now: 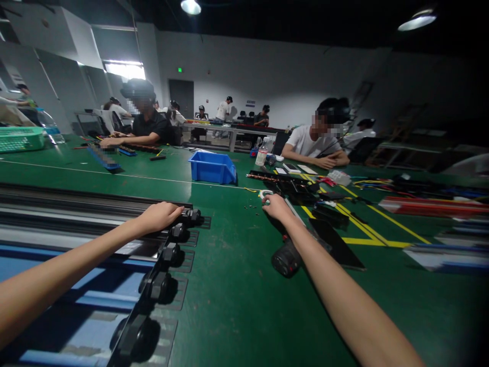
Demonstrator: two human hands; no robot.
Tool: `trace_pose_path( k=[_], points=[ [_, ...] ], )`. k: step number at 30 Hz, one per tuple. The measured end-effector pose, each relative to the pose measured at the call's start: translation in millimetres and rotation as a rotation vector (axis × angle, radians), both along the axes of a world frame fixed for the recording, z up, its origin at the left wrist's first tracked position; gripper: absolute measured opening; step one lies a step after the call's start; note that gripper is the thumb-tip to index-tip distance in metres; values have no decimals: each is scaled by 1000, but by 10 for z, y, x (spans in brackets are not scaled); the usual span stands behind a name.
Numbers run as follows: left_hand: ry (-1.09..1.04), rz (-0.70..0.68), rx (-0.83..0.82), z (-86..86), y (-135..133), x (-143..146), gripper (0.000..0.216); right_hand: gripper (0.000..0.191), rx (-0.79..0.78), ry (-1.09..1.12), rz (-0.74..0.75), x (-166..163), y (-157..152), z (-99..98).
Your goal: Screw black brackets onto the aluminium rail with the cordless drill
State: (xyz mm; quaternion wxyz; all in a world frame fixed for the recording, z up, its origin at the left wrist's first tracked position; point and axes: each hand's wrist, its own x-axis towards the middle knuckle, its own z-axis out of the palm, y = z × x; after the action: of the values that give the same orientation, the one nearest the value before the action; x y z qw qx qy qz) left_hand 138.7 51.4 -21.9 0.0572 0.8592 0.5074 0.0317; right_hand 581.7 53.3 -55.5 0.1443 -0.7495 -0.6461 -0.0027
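Note:
My left hand [162, 216] is closed over the end of the farthest black bar [114, 208], beside its black cable gland [195, 215]. Several more bars lie in a row nearer to me, each with a cable gland [158, 286] and a flat slotted plate at its end. Out over the middle of the table, my right hand [277, 208] has its fingers closed on a small white round object [264, 193], whose kind is too small to tell. A thin yellow strip [250, 189] lies by it. Below my right forearm lies a black power tool [286, 259], partly hidden.
A blue bin [213, 167] stands ahead on the green table [229, 306]. Dark panels [336, 242], wires and a bottle [262, 153] lie to the right, with yellow tape lines. Two people sit across the table. A green basket [21, 138] is far left.

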Motion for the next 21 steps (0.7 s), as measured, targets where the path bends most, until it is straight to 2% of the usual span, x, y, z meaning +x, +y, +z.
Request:
trace_pose_path(
  k=[3, 10, 14, 21],
  points=[
    [-6, 2, -6, -3, 1, -3, 66, 21, 3, 42, -1, -2, 132, 6],
    [23, -17, 28, -4, -6, -8, 67, 30, 84, 197, -96, 68, 432, 21],
    [20, -23, 36, -22, -3, -22, 69, 34, 146, 264, -166, 181, 437, -16],
    [8, 3, 17, -35, 13, -33, 70, 32, 95, 329, -163, 206, 427, -87]
  ],
)
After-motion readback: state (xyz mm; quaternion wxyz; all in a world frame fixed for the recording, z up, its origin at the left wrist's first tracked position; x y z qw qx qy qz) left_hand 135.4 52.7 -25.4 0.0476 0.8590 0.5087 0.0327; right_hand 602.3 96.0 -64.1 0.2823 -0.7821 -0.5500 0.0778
